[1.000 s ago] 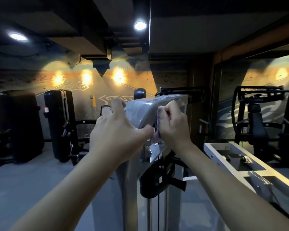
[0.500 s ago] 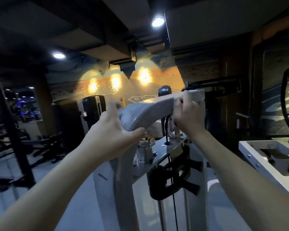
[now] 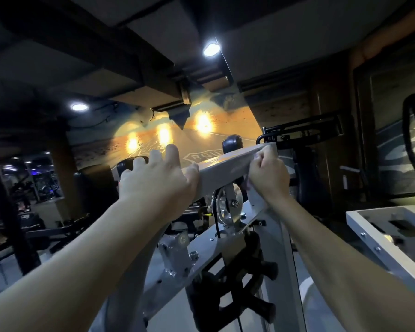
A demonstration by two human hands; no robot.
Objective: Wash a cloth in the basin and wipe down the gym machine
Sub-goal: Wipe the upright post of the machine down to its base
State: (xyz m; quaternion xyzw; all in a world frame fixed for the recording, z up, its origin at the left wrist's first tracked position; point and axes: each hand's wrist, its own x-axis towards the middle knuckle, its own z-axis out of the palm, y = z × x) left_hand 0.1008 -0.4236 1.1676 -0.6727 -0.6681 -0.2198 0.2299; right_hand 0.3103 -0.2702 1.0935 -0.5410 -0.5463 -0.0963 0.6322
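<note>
The gym machine's grey top bar [image 3: 225,172] slants up to the right in the middle of the view. My left hand [image 3: 158,180] grips the bar's left end, fingers over the top and thumb on the near face. My right hand [image 3: 267,174] is closed around the bar's right end and holds a pale cloth [image 3: 249,186] against it. Only a small fold of the cloth shows below my fist. Under the bar sit a metal pulley [image 3: 227,208] with a black cable and the grey frame [image 3: 201,257].
A black knobbed fitting [image 3: 237,298] hangs on the frame below the pulley. Another white machine frame [image 3: 367,233] stands close on the right. Dark gym machines [image 3: 304,168] stand behind, and more on the left [image 3: 22,212]. Ceiling beams run low overhead.
My right hand with the cloth has slid rightward along the top bar to its far end. My left hand stays at the bar's left end. The view has shifted, showing the pulley.
</note>
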